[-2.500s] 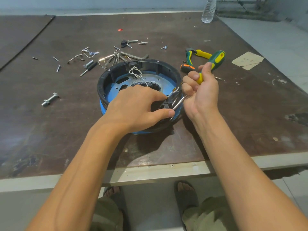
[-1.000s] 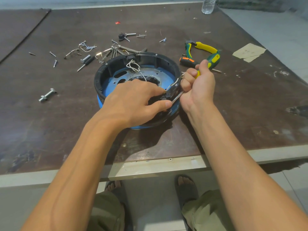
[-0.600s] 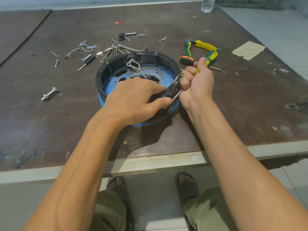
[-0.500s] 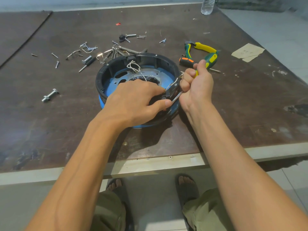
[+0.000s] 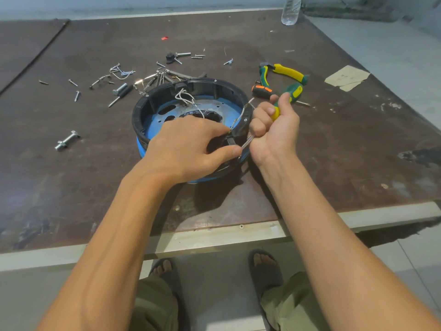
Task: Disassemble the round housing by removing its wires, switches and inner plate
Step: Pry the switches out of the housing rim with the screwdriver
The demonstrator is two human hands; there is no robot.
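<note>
In the middle of the frame, on the brown table (image 5: 71,182), the round black housing (image 5: 143,111) sat flat, with its blue plate (image 5: 210,105) inside and white wires (image 5: 185,97) looped near its far wall. Your left hand (image 5: 186,149) gripped its near right rim, fingers curled down inside and thumb along the outside. Your right hand (image 5: 274,132), just right of the housing, was fisted around the green and yellow handle of the screwdriver (image 5: 296,89). The metal shaft slanted down to the rim beside your left thumb, its tip hidden. Pliers (image 5: 286,72) lay in the upper right. Loose screws (image 5: 119,72) were scattered in the upper left, a bolt (image 5: 66,140) lay at the left, and a clear bottle (image 5: 291,10) stood at the top edge.
</note>
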